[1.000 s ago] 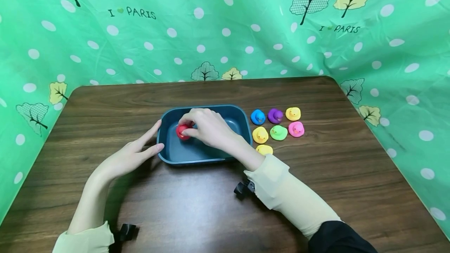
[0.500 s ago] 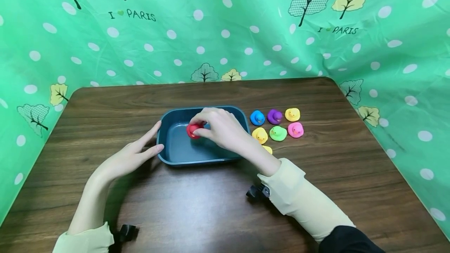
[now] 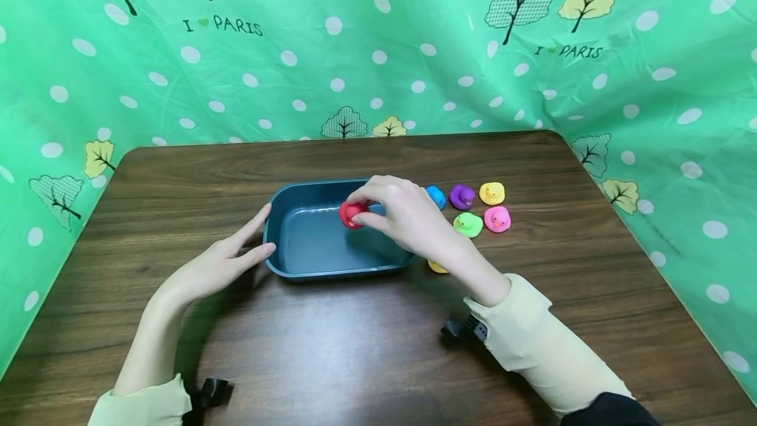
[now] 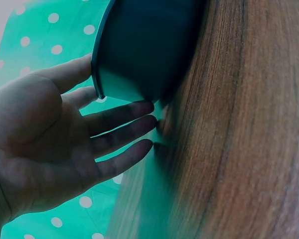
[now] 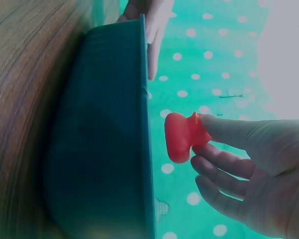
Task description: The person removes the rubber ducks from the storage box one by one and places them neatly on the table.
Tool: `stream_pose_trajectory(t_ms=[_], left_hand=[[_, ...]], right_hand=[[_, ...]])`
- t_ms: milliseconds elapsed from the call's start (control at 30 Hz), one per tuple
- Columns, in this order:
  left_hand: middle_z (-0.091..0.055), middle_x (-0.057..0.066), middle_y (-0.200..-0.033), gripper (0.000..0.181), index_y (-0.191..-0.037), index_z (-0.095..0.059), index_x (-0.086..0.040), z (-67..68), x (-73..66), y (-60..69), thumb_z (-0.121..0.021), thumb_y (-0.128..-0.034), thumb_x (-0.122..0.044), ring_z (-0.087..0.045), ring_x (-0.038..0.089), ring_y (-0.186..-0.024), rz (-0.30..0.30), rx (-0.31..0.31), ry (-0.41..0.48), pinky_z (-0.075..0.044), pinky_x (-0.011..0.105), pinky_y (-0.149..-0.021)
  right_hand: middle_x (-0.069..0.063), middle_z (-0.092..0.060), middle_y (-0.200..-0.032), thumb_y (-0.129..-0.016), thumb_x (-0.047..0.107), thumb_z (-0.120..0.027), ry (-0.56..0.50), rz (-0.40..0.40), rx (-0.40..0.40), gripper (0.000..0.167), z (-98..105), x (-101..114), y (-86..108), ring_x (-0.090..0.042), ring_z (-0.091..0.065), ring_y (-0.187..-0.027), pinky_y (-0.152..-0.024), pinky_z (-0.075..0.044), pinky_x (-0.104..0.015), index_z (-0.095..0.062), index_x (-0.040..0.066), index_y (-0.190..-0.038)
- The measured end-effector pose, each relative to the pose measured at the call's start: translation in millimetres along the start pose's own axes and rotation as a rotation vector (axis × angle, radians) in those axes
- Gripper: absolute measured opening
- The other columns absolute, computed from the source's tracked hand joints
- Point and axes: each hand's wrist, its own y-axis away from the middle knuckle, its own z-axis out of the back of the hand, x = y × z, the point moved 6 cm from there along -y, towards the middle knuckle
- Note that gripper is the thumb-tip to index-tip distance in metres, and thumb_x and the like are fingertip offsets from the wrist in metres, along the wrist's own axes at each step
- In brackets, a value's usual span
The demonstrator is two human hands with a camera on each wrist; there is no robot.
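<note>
Between the thumb and fingers of my right hand [image 3: 408, 212] is a small red rubber duck [image 3: 351, 215], pinched by its head end. In the right wrist view the red duck [image 5: 178, 137] is up past the rim of the dark blue rectangular tray [image 5: 99, 129]. My left hand [image 3: 219, 265] touches the tray's left end with thumb and forefinger spread and fairly straight. Seen from the left wrist, the hand's [image 4: 55, 129] other fingers extend beside the tray wall [image 4: 144, 50]. The tray [image 3: 313, 242] lies flat on the table.
Right of the tray stand several rubber ducks: blue [image 3: 435, 197], purple [image 3: 462, 196], yellow [image 3: 492, 193], green [image 3: 468, 224] and pink [image 3: 497, 219]. Another yellow duck [image 3: 438, 267] is partly hidden by the right forearm. A green dotted cloth [image 3: 378, 38] hangs behind the wooden table [image 3: 331, 347].
My right hand has carried the red duck rightward across the tray, from its left part toward its right end, and up. The left hand has stayed at the tray's left end.
</note>
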Motion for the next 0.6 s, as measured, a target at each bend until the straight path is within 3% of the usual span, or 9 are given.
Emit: stream_pose_trajectory(t_ms=[167, 433, 600], left_hand=[[-0.015, 0.006, -0.174, 0.071, -0.16, 0.001, -0.054, 0.2, -0.7, -0.2, -0.044, -0.1056, -0.059, -0.018, 0.042, -0.159, -0.004, 0.0, -0.012, -0.025, 0.072, -0.119], [-0.014, 0.006, -0.174, 0.071, -0.16, 0.001, -0.054, 1.5, -1.1, -0.6, -0.045, -0.1061, -0.057, -0.016, 0.04, -0.16, -0.006, 0.004, -0.005, -0.024, 0.072, -0.119], [-0.013, 0.005, -0.175, 0.071, -0.16, 0.001, -0.054, 1.0, -0.6, -0.6, -0.045, -0.1063, -0.057, -0.015, 0.041, -0.16, -0.003, 0.003, -0.009, -0.024, 0.073, -0.119]], right_hand=[[0.002, -0.076, -0.105, -0.091, 0.025, -0.081, -0.003, -0.005, -0.036, 0.024, 13, -8, 12.4, -0.018, -0.07, -0.096, -0.077, -0.058, -0.033, -0.08, 0.017, -0.113], [0.003, -0.076, -0.105, -0.09, 0.022, -0.082, -0.04, -0.066, -0.074, 0.025, 31, -23, 33.6, -0.012, -0.064, -0.091, -0.073, -0.054, -0.03, -0.079, 0.018, -0.114], [0.003, -0.076, -0.107, -0.087, 0.02, -0.084, -0.055, -0.089, -0.107, 0.028, 40, -31, 44.9, -0.016, -0.067, -0.094, -0.077, -0.058, -0.034, -0.079, 0.018, -0.114]])
